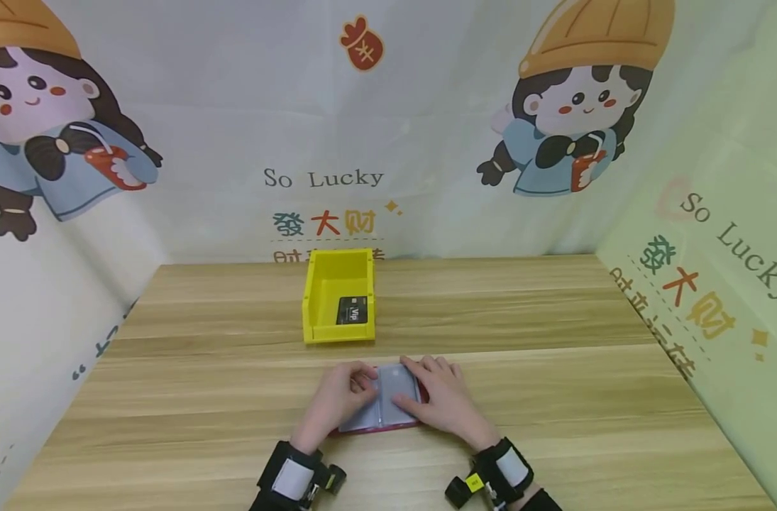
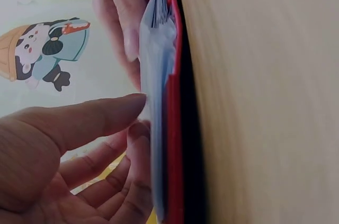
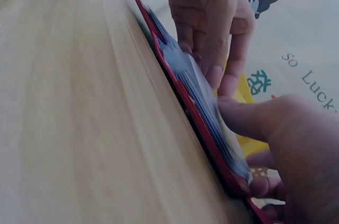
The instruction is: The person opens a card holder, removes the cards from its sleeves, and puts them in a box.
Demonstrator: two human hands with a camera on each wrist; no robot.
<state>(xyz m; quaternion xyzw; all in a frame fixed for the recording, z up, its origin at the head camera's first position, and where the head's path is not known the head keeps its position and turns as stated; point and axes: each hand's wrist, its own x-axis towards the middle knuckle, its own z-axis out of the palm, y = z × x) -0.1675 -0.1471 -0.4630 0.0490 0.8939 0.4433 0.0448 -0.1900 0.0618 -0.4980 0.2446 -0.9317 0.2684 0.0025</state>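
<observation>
A small card holder (image 1: 399,390) with clear plastic sleeves and a red cover lies spread on the table. Over its left page is my left hand (image 1: 342,394), fingers bent, thumb and fingertips together at a sleeve near the middle fold. My right hand (image 1: 444,394) grips the right side, its thumb on the page and its fingers round the outer edge. The stacked sleeves (image 3: 206,121) show edge-on above the red cover in the right wrist view. Behind the holder, a black card (image 1: 352,310) marked "Vip" lies in a yellow bin (image 1: 324,273).
The wooden table (image 1: 541,397) spreads to both sides of the hands. A printed cloth backdrop (image 1: 439,142) with cartoon figures and lettering closes in the back and both sides. Black straps with cameras sit on both wrists.
</observation>
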